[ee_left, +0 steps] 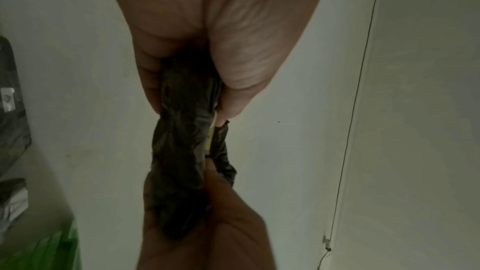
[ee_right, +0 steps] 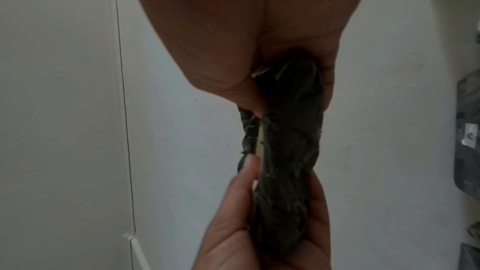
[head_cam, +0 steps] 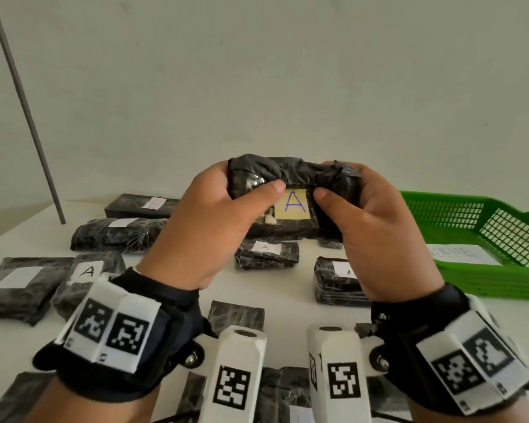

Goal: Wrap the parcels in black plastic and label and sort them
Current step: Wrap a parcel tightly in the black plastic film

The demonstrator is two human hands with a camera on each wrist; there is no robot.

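We hold one black-wrapped parcel [head_cam: 290,178] in the air above the white table [head_cam: 287,300], our left hand [head_cam: 214,221] gripping its left end and our right hand [head_cam: 376,227] its right end, thumbs pinching the front on either side of its yellow label [head_cam: 292,206] marked A. Other wrapped parcels [head_cam: 268,254] lie on the table below it, and a green basket [head_cam: 483,239] sits to its right.

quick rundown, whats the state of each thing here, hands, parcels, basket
left hand: grips held parcel's left end
right hand: grips its right end
held parcel: wrapped, lifted off table, yellow label reads A
table parcels: wrapped, lying flat, several labelled
green basket: on table, holds white paper
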